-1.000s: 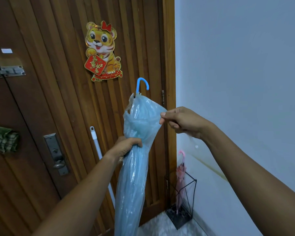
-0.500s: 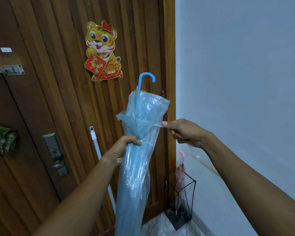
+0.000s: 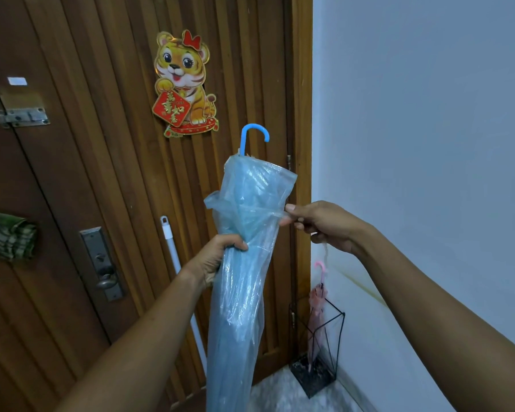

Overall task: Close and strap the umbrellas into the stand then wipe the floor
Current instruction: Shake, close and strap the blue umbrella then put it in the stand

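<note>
Wooden door (image 3: 101, 188) meets pale wall (image 3: 414, 129) at corner; floor (image 3: 274, 394) speckled white. Black wire stand (image 3: 315, 379) on floor in corner: holds one pink umbrella (image 3: 317, 304), upright, handle up. Blue umbrella (image 3: 241, 292) outside stand, loosely furled, hook handle up. Left hand (image 3: 217, 257) wrapped round canopy. Right hand (image 3: 318, 224) pinches canopy fold at right edge, pulled taut.

A brown door (image 3: 101, 179) by a pale wall (image 3: 428, 114)
The wooden door has a tiger sticker (image 3: 185, 84), a metal latch (image 3: 23, 116) and a silver handle (image 3: 104, 282); the wall is pale blue and the floor (image 3: 280, 395) is white
</note>
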Motion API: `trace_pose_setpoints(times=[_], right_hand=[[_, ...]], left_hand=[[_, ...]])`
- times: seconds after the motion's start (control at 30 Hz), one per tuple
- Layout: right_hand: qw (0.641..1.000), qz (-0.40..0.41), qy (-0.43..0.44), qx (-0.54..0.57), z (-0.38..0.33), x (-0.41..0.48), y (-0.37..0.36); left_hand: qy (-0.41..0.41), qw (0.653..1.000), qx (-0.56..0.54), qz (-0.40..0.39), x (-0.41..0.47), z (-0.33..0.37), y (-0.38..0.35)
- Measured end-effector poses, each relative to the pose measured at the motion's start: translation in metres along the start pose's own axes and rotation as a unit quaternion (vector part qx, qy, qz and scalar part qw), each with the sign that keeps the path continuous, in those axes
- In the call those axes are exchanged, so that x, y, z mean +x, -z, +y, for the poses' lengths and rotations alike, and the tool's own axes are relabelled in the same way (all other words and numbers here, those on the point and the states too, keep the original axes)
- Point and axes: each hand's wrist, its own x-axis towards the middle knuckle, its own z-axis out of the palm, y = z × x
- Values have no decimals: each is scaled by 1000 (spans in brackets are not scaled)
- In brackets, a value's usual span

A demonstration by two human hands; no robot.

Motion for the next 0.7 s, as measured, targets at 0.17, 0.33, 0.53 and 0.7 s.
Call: trace_pose_setpoints(times=[0.17, 0.33, 0.53, 0.7], right_hand=[[999, -3, 37, 3, 1, 1, -1], [993, -9, 117, 9, -9, -5, -5], [987, 70, 145, -24, -1, 4, -5], [989, 85, 114, 37, 13, 10, -7]], left_hand=[[-2, 1000, 20, 20, 2, -2, 2], [6, 998, 45, 32, 4, -3, 0], [-34, 999, -15, 7, 1, -1, -1], [-30, 998, -36, -47, -2, 1, -9]])
